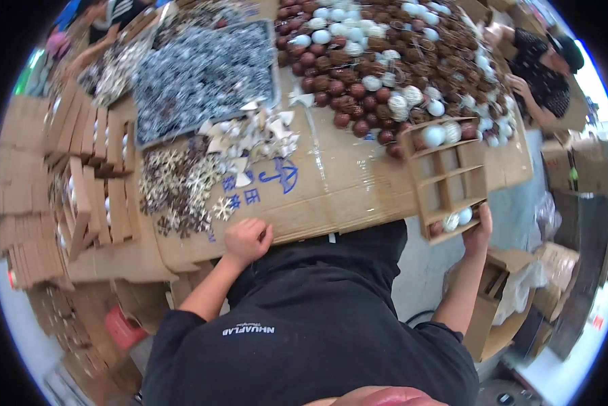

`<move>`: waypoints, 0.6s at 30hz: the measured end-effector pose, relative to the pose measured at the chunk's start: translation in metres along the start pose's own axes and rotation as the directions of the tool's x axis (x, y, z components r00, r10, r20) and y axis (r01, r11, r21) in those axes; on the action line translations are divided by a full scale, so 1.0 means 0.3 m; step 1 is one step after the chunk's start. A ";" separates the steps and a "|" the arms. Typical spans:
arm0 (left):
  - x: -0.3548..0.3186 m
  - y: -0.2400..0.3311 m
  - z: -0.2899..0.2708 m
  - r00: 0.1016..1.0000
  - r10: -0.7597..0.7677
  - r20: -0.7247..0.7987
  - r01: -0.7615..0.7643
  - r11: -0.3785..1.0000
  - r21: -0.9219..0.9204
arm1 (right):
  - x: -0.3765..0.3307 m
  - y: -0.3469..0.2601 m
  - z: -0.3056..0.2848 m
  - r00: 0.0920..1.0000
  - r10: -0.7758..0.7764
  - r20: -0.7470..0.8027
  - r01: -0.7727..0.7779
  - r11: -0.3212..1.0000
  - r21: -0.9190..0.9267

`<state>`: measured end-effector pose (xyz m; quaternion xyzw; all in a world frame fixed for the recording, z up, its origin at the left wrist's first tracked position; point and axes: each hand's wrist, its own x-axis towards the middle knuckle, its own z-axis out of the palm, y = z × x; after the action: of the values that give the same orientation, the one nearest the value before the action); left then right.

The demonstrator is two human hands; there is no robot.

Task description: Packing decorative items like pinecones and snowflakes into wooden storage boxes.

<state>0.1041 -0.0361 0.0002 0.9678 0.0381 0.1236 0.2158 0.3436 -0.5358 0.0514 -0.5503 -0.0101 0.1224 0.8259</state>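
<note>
My right hand (479, 231) grips the lower right corner of a divided cardboard box (422, 193), held tilted over the table's front edge. Its far row holds a pale blue ball (433, 136), a white ball and a dark red ball. Another dark red, white and pale blue ball (464, 215) sit in the near row; the compartments between are bare. My left hand (248, 240) rests curled in a fist at the table edge, with nothing showing in it. Closest to it lie wooden snowflakes (189, 179), pale and dark brown.
A big heap of red, brown and white balls (378, 74) covers the far right. White cut-out pieces (256, 135) lie beside a tray of frosted grey pieces (202, 74). Filled boxes (91, 196) are stacked at left. Co-workers sit at far left and far right (544, 74).
</note>
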 end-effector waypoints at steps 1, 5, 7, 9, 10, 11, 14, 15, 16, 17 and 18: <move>0.001 0.005 -0.003 1.000 0.003 0.012 -0.003 1.000 -0.012 | 0.000 0.012 0.068 0.998 0.060 0.022 -0.058 0.995 -0.081; -0.007 0.013 -0.012 1.000 -0.004 0.007 0.004 1.000 -0.023 | 0.072 0.145 0.291 0.940 0.283 0.192 -0.246 0.950 -0.194; -0.006 0.012 -0.014 1.000 -0.013 0.003 0.013 1.000 -0.020 | 0.096 0.221 0.381 0.904 0.348 0.250 -0.281 0.922 -0.268; -0.007 0.016 -0.017 0.999 -0.016 -0.033 0.014 0.998 -0.054 | 0.112 0.262 0.452 0.864 0.379 0.331 -0.251 0.895 -0.369; -0.008 0.016 -0.014 0.999 -0.023 -0.031 0.022 0.999 -0.048 | 0.116 0.285 0.483 0.854 0.395 0.339 -0.251 0.883 -0.397; -0.006 0.012 -0.008 0.999 -0.022 -0.050 0.019 0.998 -0.056 | 0.119 0.314 0.506 0.867 0.396 0.302 -0.230 0.856 -0.462; -0.015 0.017 -0.014 0.998 -0.027 -0.053 0.024 0.998 -0.061 | 0.136 0.351 0.606 0.908 0.386 0.165 -0.205 0.752 -0.627; -0.011 0.017 -0.017 0.999 -0.028 -0.041 0.025 0.998 -0.063 | 0.132 0.369 0.625 0.946 0.295 0.137 -0.144 0.756 -0.639; -0.011 0.016 -0.015 0.999 -0.024 -0.044 0.022 0.998 -0.059 | 0.128 0.384 0.645 0.974 0.201 0.109 -0.082 0.754 -0.651; -0.014 0.015 -0.010 0.998 -0.019 -0.059 0.016 0.998 -0.058 | 0.124 0.392 0.662 0.984 0.159 0.076 -0.073 0.760 -0.646; -0.018 0.014 -0.010 0.997 -0.014 -0.071 0.009 0.998 -0.058 | 0.119 0.408 0.657 0.985 0.156 0.074 -0.073 0.763 -0.643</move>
<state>0.0981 -0.0394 0.0035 0.9559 0.0477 0.1579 0.2430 0.3249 -0.3051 0.0132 -0.7886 -0.0683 0.1957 0.5790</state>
